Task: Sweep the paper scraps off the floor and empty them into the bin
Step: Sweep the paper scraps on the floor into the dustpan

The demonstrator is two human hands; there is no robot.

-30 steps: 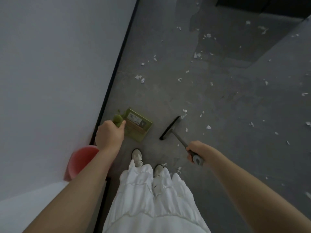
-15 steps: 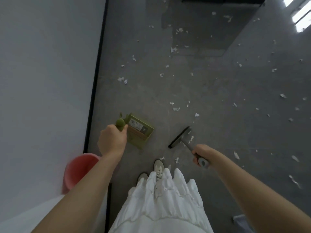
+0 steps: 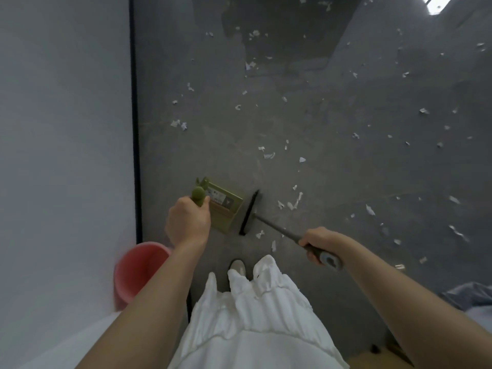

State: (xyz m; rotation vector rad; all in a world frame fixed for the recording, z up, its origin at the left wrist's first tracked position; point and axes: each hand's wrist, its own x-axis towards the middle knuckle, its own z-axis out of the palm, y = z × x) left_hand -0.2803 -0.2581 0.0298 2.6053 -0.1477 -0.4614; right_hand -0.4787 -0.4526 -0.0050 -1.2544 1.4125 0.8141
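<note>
White paper scraps (image 3: 292,203) lie scattered over the grey floor (image 3: 346,169), thickest ahead and to the right. My left hand (image 3: 187,222) grips the green handle of an olive dustpan (image 3: 225,209) that stands on the floor near the wall. My right hand (image 3: 320,242) grips the grey handle of a broom; its black brush head (image 3: 249,213) lies just right of the pan's mouth. A pink bin (image 3: 138,270) stands against the wall, left of my left forearm.
A white wall (image 3: 66,129) with a dark base strip runs along the left. My white skirt and shoes (image 3: 237,266) are below the dustpan. Blue fabric (image 3: 471,294) shows at the right edge.
The brush head has swung left and now lies close beside the dustpan's mouth. The view has shifted, and the wall edge now runs straight up.
</note>
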